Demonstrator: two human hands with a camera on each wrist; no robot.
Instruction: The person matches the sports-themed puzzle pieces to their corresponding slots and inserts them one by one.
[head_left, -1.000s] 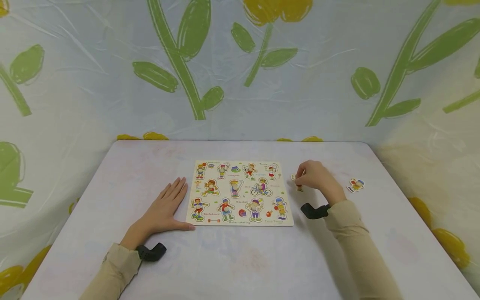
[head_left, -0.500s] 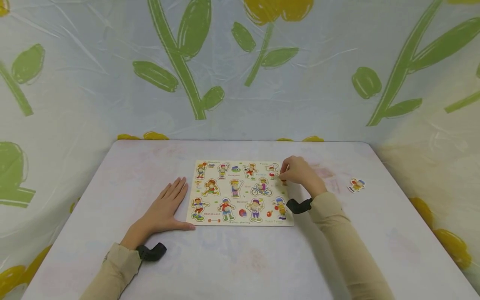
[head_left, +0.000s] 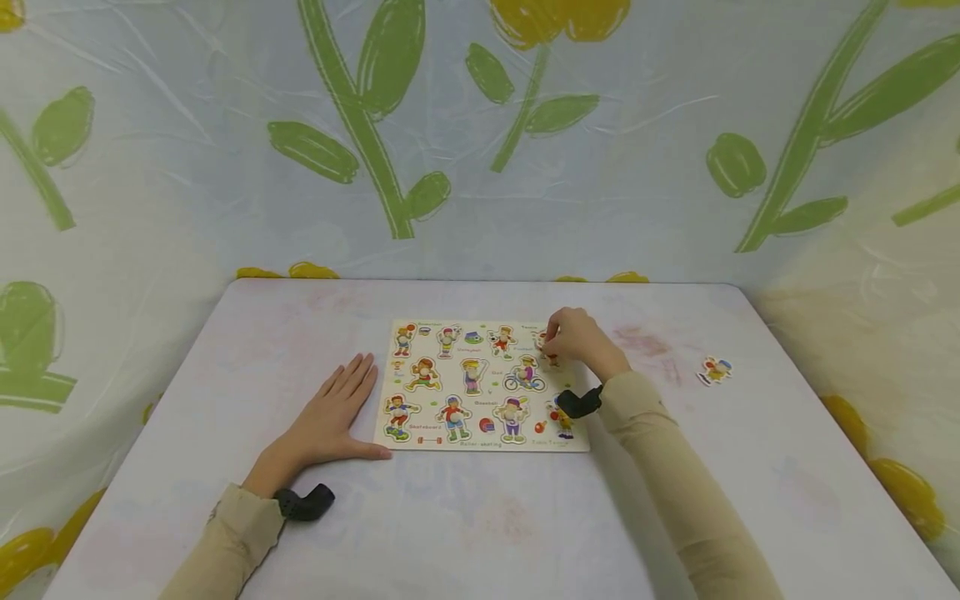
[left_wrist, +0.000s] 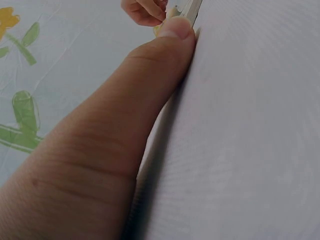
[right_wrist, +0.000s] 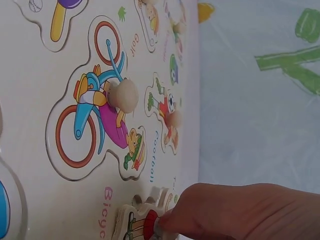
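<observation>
My left hand (head_left: 330,421) lies flat on the table with fingers spread, its thumb at the near left corner of a knobbed wooden puzzle board (head_left: 452,385). Sports figures with labels cover the board. At its far right corner my right hand (head_left: 581,335) pinches a figure puzzle piece (right_wrist: 137,227) with a red skirt. In the right wrist view this piece sits slightly raised at the board, partly hidden by the fingers. Below the hand, a bicycle-rider piece (right_wrist: 114,120) with a round wooden knob lies in its recess.
One loose figure piece (head_left: 715,370) with a blue cap lies on the table (head_left: 480,533), right of the board. A flower-printed sheet (head_left: 637,192) hangs behind and at the sides. Black wrist mounts (head_left: 303,502) stick out from both cuffs.
My right hand has moved left with the puzzle piece, from the table beside the board to over its far right corner. The left hand has stayed still.
</observation>
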